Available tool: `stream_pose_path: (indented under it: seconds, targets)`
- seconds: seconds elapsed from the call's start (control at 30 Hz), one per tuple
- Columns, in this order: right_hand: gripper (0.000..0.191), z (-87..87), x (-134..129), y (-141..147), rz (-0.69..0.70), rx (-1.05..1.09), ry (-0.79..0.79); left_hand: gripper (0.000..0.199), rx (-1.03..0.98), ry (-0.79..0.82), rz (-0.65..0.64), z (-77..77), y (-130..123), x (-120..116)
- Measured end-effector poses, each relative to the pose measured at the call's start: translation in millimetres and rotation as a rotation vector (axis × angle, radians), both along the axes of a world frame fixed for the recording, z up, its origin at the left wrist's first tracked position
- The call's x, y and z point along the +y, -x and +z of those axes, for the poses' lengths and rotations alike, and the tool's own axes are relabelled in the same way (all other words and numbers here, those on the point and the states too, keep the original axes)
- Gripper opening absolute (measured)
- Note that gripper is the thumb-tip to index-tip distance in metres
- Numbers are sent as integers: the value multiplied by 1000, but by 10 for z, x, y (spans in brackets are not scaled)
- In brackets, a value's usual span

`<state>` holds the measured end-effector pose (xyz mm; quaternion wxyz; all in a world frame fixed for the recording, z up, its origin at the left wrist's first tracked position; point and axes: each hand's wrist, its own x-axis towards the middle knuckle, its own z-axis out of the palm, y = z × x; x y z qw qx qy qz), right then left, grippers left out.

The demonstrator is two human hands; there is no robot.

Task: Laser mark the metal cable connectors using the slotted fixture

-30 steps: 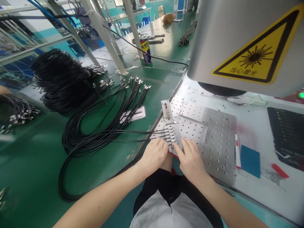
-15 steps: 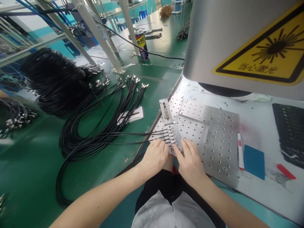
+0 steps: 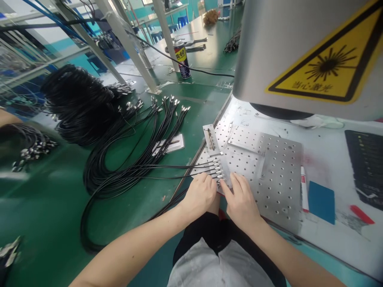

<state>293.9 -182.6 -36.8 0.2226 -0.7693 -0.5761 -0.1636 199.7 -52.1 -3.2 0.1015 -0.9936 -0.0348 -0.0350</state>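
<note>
Several black cables [image 3: 167, 166] run from a loop on the green table to a row of silver connectors [image 3: 219, 167], which lie side by side in a metal fixture [image 3: 226, 169] at the edge of a perforated plate. My left hand [image 3: 201, 195] is closed on a cable at the near end of the row, its fingertips partly hidden. At the same end, my right hand [image 3: 241, 201] touches a connector with its extended index finger; the other fingers lie over the fixture's right side. A second slotted metal block [image 3: 211, 140] rests just beyond the fixture.
A grey machine head with a yellow warning label [image 3: 323, 71] overhangs the perforated plate [image 3: 278, 179]. Left stands a large stack of coiled black cables [image 3: 77, 103]. A spray can [image 3: 182, 61], marker [image 3: 304, 189], blue pad [image 3: 321, 202] and black keypad [image 3: 366, 167] lie around. Another person's arm [image 3: 8, 118] shows at far left.
The view has shifted slightly, so the table items appear a little further right. Both hands stay at the near end of the connector row, with hardly any movement.
</note>
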Motion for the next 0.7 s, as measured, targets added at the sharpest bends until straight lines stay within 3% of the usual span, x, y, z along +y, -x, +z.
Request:
stream_pose_path:
  seconds: [0.13,0.3,0.43,0.7]
  targets:
    - [48,29,-2,-45,-2,30,24,18,57,57,-42,181,7,93]
    - [60,61,36,-58,-42,32,76,16,88,98,71,324,29,229]
    - [56,65,67,-51,-53,7,94,14,212,98,90,314,-40,222]
    - [50,2,109,23,-100,-53,54,14,224,97,-103,178,-95,277]
